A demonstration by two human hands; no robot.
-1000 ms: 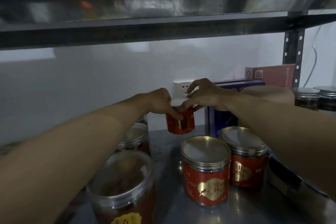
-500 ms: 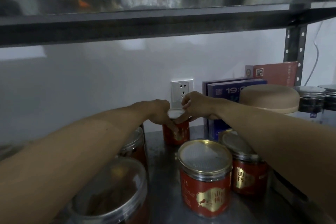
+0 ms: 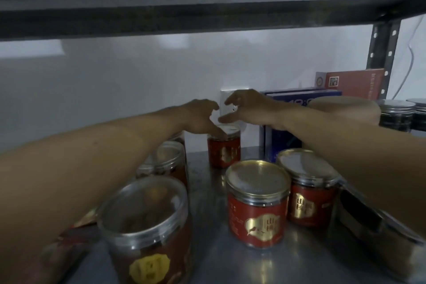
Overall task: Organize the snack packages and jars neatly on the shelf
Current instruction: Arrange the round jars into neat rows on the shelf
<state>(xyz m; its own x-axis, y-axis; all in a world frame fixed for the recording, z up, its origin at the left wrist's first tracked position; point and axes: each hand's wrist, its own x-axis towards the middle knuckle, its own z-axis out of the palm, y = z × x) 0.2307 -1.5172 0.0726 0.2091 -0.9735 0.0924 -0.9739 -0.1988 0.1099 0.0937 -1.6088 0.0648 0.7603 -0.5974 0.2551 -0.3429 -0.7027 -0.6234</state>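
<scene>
step: settling small red-labelled round jar at rear | left hand: loose fingertips touching lid; right hand: spread, holding nothing | tip: lift straight off; don't nudge

Bare shelf lane runs 6→12 btwn clear-lid jars at 8 and gold-lid jars at 4. Small red jar blocks 12 end. Blue box at 2. Upper shelf caps headroom.
</scene>
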